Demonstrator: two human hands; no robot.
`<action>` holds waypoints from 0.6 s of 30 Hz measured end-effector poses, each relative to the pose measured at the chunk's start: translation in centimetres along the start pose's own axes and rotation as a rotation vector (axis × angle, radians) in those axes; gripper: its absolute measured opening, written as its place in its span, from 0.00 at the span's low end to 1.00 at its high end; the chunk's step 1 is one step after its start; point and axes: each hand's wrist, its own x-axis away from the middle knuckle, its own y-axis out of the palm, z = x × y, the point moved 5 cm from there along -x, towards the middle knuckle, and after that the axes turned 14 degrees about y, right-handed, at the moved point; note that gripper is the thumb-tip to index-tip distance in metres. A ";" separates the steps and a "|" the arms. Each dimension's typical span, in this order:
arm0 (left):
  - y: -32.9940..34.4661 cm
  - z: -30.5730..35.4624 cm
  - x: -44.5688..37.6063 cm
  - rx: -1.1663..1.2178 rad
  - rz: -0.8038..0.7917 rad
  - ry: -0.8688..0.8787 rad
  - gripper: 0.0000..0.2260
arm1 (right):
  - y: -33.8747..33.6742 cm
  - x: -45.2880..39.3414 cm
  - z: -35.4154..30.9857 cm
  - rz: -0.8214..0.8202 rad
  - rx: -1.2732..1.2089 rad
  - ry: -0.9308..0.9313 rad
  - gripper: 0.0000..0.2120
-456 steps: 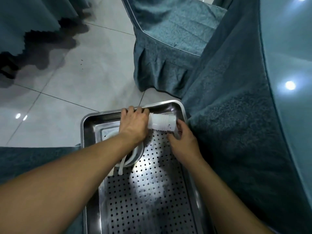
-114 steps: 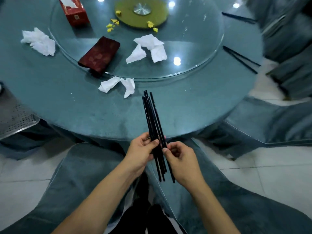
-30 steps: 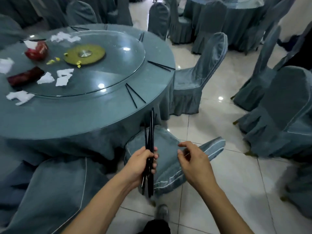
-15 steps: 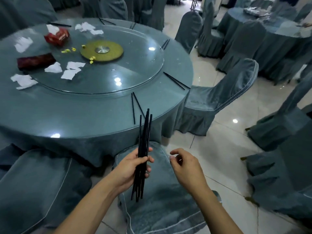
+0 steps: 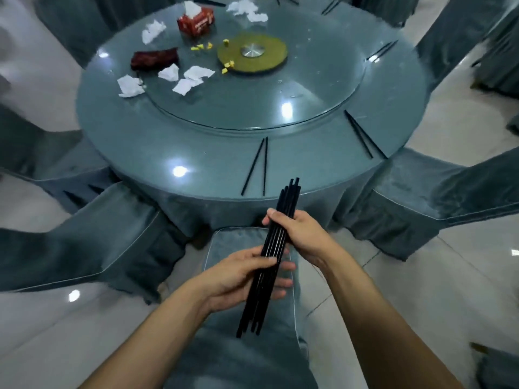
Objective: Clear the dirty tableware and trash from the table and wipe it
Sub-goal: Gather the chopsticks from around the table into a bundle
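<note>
A bundle of black chopsticks (image 5: 271,254) is held in both hands, tilted a bit with the top ends leaning right. The left hand (image 5: 238,279) has its grip wrapped round the lower middle of the bundle, thumb laid across the front and fingers curled behind. The right hand (image 5: 302,234) has its grip closed round the upper part, fingers curled over the sticks from the right. The bundle is kept in the air above a chair seat (image 5: 247,355) in teal fabric, just in front of the round tabletop (image 5: 168,147), not touching it. On the near edge of the tabletop a pair of chopsticks (image 5: 257,167) is laid out, and another pair (image 5: 362,136) is seen further right, well apart from the first. More chopsticks (image 5: 382,50) are spotted at the far right rim. On the glass turntable (image 5: 309,88) a green disc (image 5: 252,53) with a metal hub is seen, with little yellow scraps (image 5: 200,47) near it. Crumpled white napkins (image 5: 185,78) are scattered on the left side, beside a dark red pouch (image 5: 156,59), and a red tissue box (image 5: 195,21) is set further back. More crumpled napkins (image 5: 247,11) are left at the far edge. Covered chairs (image 5: 421,209) are pulled up around the tabletop on a glossy tiled floor (image 5: 463,276).
</note>
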 end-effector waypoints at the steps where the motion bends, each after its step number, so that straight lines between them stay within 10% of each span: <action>1: 0.8 -0.1 -0.3 0.088 0.003 -0.023 0.20 | -0.6 0.0 -0.3 -0.041 -0.007 0.003 0.14; 18: -5.3 2.7 -4.5 0.315 0.086 0.118 0.33 | 1.7 -7.0 -3.2 -0.303 0.127 0.155 0.22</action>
